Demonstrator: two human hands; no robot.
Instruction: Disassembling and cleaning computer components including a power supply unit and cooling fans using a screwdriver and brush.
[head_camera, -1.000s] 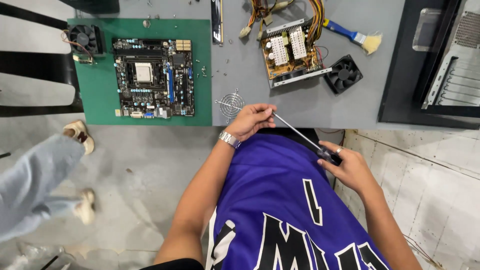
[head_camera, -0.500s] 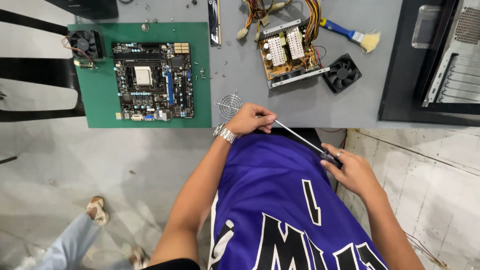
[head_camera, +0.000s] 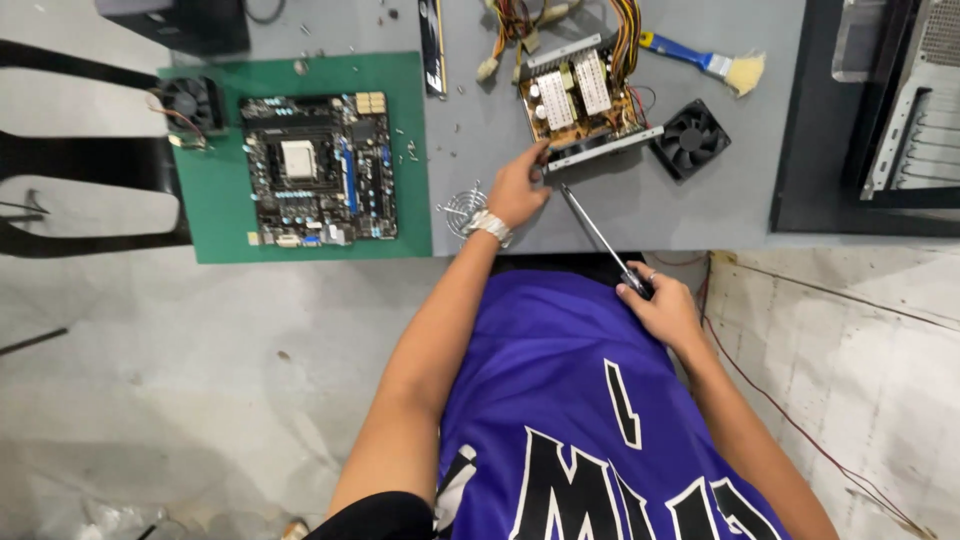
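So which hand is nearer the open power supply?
Left. The left hand touches the power supply at its near corner; the right hand holds a screwdriver further back.

A grey table (head_camera: 700, 205) runs across the top of the view, with a green mat (head_camera: 215, 215) lying on its left part. Below it spreads a pale concrete floor (head_camera: 180, 400), stained and scuffed, with light tiles (head_camera: 850, 330) on the right side and a thin red wire (head_camera: 800, 430) trailing over them. A dark chair frame (head_camera: 60, 150) stands at the left edge. The light is even and soft.
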